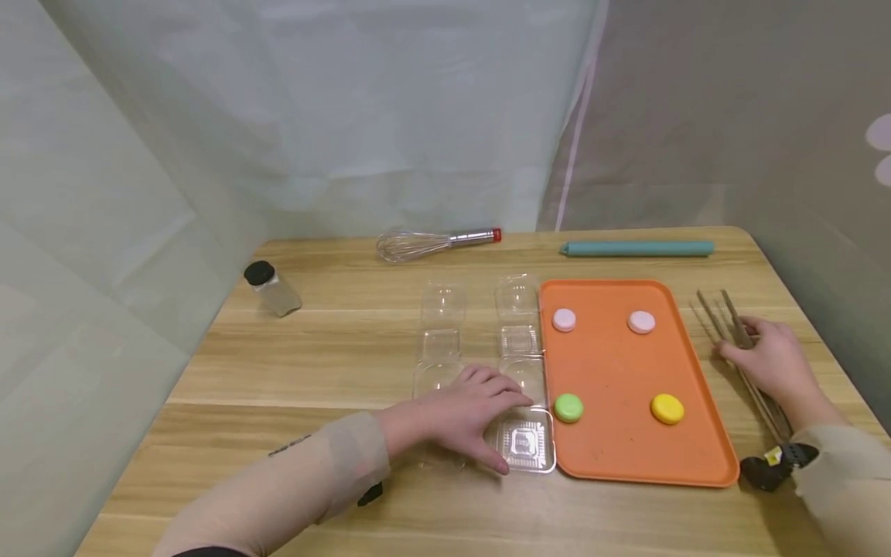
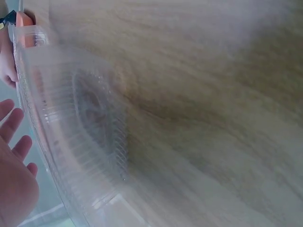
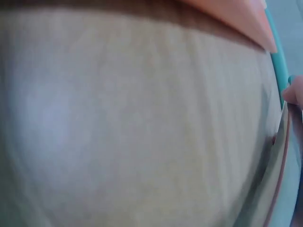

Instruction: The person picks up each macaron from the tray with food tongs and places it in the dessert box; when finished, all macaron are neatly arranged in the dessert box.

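My left hand [image 1: 466, 414] is spread over the front clear plastic boxes, its fingers loosely bent and thumb apart. Beneath its fingertips lies an opened clear box [image 1: 527, 447] with a ribbed square base, against the orange tray's left edge. The left wrist view shows that ribbed box [image 2: 90, 127] close up, the left hand [image 2: 16, 175] beside it. To the tray's right, my right hand [image 1: 773, 363] grips metal tongs [image 1: 711, 316] between thumb and fingers, tips pointing away. On the orange tray [image 1: 612, 456] sit two pink macarons [image 1: 641, 322], a green macaron [image 1: 568, 408] and a yellow macaron [image 1: 667, 408].
More clear boxes [image 1: 442, 344] stand behind and left of the left hand. A whisk [image 1: 473, 237] and a teal rod [image 1: 636, 248] lie along the table's back edge. At the back left is a clear jar [image 1: 278, 295] with a black lid, lying tilted.
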The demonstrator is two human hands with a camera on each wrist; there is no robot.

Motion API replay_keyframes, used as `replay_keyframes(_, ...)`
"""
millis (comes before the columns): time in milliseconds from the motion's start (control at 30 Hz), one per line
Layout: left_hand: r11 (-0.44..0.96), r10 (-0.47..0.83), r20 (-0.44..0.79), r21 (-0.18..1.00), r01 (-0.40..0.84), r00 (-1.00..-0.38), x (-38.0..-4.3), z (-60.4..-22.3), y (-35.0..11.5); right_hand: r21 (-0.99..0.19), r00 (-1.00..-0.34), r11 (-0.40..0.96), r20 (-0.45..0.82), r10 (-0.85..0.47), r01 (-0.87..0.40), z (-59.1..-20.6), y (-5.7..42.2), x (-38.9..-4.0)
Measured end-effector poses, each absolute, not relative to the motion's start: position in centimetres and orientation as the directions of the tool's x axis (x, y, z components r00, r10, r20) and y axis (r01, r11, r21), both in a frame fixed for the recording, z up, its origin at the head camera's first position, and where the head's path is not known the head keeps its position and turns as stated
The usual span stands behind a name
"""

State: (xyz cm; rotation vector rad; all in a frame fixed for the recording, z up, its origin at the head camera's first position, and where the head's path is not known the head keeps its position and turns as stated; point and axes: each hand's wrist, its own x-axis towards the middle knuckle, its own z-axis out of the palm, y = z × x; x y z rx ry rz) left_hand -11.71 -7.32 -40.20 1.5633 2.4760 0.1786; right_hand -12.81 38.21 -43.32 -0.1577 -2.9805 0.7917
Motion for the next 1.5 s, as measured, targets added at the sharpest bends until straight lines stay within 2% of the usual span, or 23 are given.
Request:
replay_keyframes(500, 0.439, 0.897, -0.154, 0.196, 0.877, -0.415, -11.5, -40.5, -7.1, -0.434, -0.999, 0.901, 0.044, 0.005, -0.015, -41.2, 36.6, -13.8)
replay_keyframes(1200, 0.445, 0.895, -0.137, 0.194, 0.874, -0.425, -11.3, -40.7, -7.1, -0.316, -0.99, 0.943, -0.053, -0.132, -0.109, -38.8, 34.1, -14.4)
replay_keyframes(1500, 0.433, 0.901, -0.12, 0.195, 0.88, -0.417, -11.3, -40.8, -7.2, -0.329, -0.989, 0.937, -0.046, -0.142, -0.119, -38.8, 33.8, -14.4)
